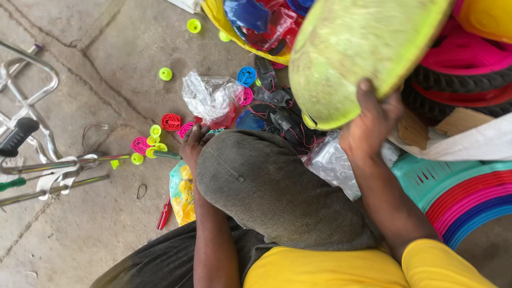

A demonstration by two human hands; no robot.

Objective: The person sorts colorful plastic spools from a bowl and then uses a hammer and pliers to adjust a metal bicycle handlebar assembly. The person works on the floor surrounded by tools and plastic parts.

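The right hand (370, 120) is gripping the rim of a big lime-green plastic shell (352, 53), holding it up over the floor. The left hand (193, 143) is reaching loosely open toward little pink and yellow caps (152, 141) just beside it.

One head-worn camera, looking steeply down over the person's own lap to the concrete floor.

The single view sits close above the body: the yellow shirt (320, 269) fills the bottom edge and the raised knee (266, 181) takes the centre, so the lens faces down and slightly forward. The left hand (193, 143) shows left of centre, low by the floor; the right hand (370, 125) comes up right of centre, much nearer the lens, gripping a lime-green disc (352, 53) that looms large at the upper right. The concrete floor (80, 224) spreads over the left half, with a metal frame (32, 106) cut off by the left edge. No second view overlaps this one.
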